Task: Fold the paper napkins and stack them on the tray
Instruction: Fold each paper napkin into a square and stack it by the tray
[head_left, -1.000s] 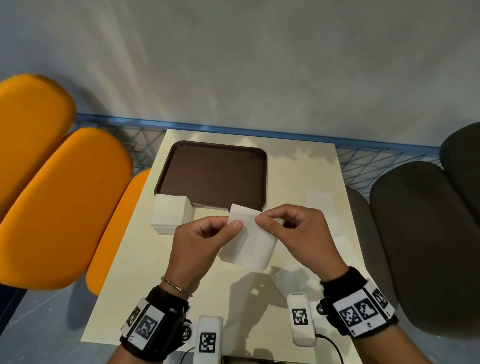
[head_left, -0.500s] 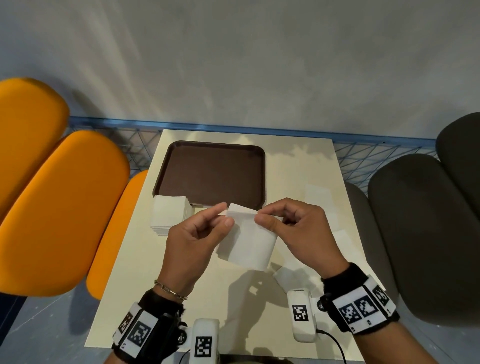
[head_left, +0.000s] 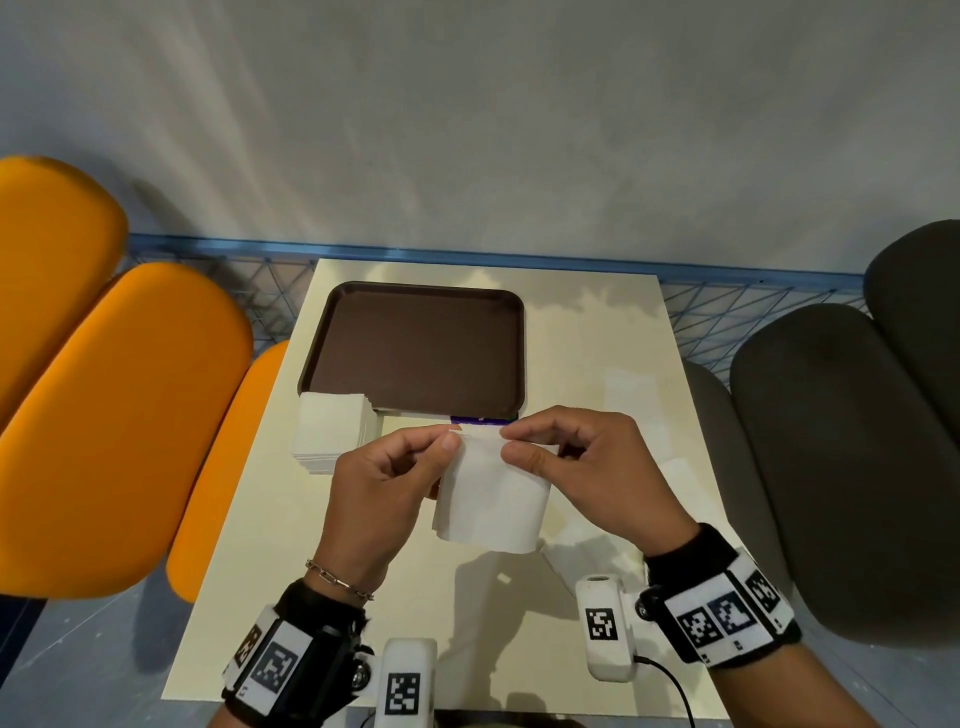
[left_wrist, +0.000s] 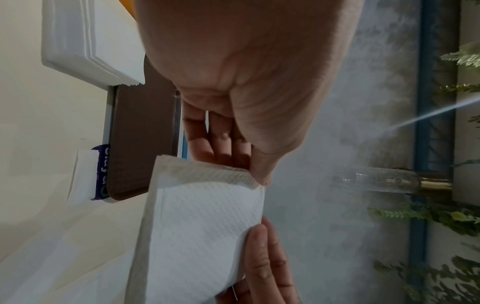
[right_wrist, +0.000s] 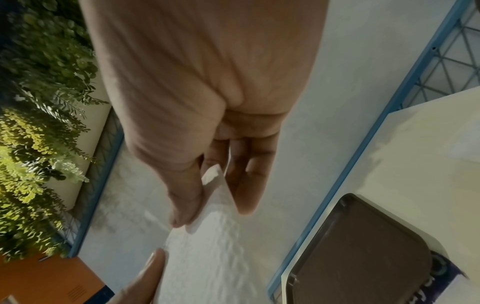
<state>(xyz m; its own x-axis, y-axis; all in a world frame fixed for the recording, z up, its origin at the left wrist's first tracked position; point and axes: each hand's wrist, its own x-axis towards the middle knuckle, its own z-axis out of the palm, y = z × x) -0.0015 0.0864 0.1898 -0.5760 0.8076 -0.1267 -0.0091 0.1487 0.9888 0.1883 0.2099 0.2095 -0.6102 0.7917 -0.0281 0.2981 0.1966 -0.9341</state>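
On the left we see two orange padded seats (head_left: 104, 415) beside the cream rectangular table (head_left: 597, 338). Near the table's left edge sits a stack of white square paper napkins (head_left: 332, 439), touching the near left corner of the dark brown plastic tray (head_left: 415, 348), which holds nothing. Just in front of the tray, our left hand (head_left: 379, 483) pinches the upper left corner of a single white embossed paper napkin (head_left: 493, 499) between thumb and forefinger, the other fingers curled behind it. The napkin hangs above the table, partly folded, its top edge stretched between both hands. Our right hand (head_left: 587, 467) pinches the upper right corner the same way. A purple printed wrapper (head_left: 483, 420) peeks from under the tray's near edge. Further right stand dark grey padded seats (head_left: 841, 457).
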